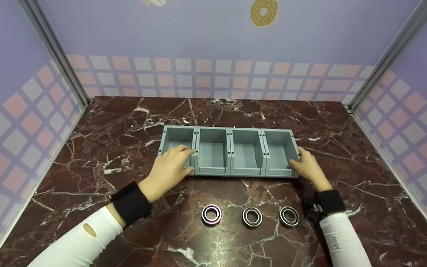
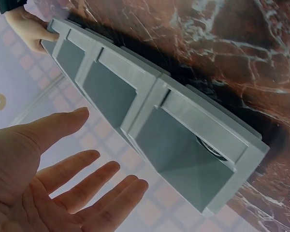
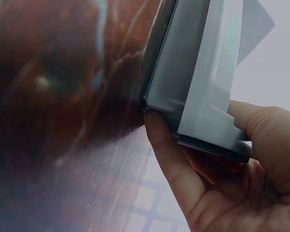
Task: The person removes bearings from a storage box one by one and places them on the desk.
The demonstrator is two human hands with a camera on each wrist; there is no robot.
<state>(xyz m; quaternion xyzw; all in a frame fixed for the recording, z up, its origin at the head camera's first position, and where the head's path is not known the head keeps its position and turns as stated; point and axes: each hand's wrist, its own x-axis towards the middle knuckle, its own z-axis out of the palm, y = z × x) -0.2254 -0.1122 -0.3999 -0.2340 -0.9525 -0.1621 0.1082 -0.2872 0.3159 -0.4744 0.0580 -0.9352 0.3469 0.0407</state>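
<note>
A row of grey plastic storage bins [image 1: 212, 171], joined side by side, stands mid-table in the head view. My left hand [image 1: 169, 167] hovers over the leftmost bin; in the left wrist view its spread fingers [image 2: 87, 169] are apart from the bin and hold nothing. A dark ring-shaped piece [image 2: 212, 149] partly shows inside that end bin, the rest hidden by the front lip. At the other end my right hand [image 1: 310, 167] grips the rightmost bin's outer wall, thumb inside and fingers outside. Three bearings [image 1: 211, 214] lie spaced out in front of the bins.
The marbled dark red tabletop [image 1: 124, 222] is bounded by a patterned back wall [image 1: 213, 37] and side walls. Metal posts [image 1: 56, 44] stand at the back corners.
</note>
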